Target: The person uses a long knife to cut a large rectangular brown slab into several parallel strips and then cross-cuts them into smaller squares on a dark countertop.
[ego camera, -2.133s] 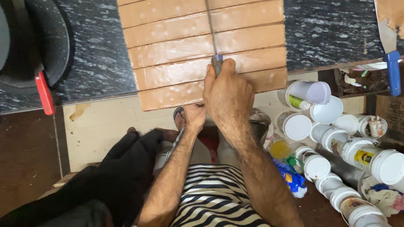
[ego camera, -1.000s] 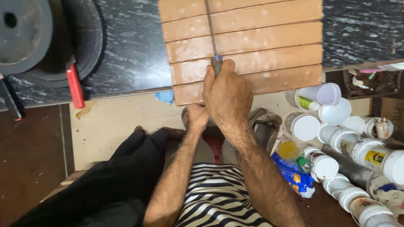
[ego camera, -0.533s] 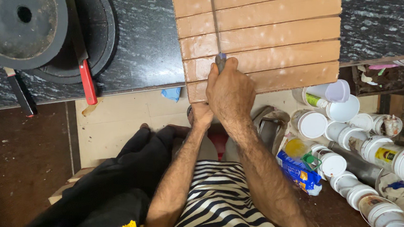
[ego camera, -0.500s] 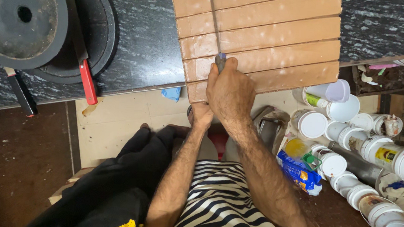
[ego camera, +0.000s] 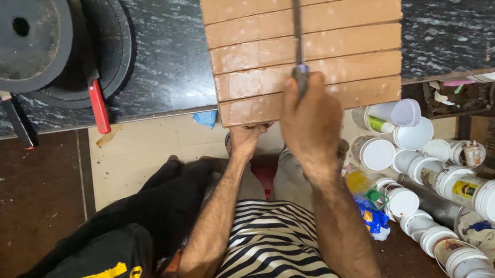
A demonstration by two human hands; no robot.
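Gripping knife (ego camera: pixel 298 41) in right hand (ego camera: pixel 311 117); white lidded jars (ego camera: pixel 464 189) nearby.

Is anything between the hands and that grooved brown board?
Nothing visible. The right hand grips a thin metal tool lying along the brown board. The left hand touches the board's near edge directly.

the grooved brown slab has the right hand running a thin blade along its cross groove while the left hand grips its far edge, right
Not quite. In the head view the left hand grips the near edge of the grooved brown slab, not the far one. The right hand does hold the thin blade in the cross groove.
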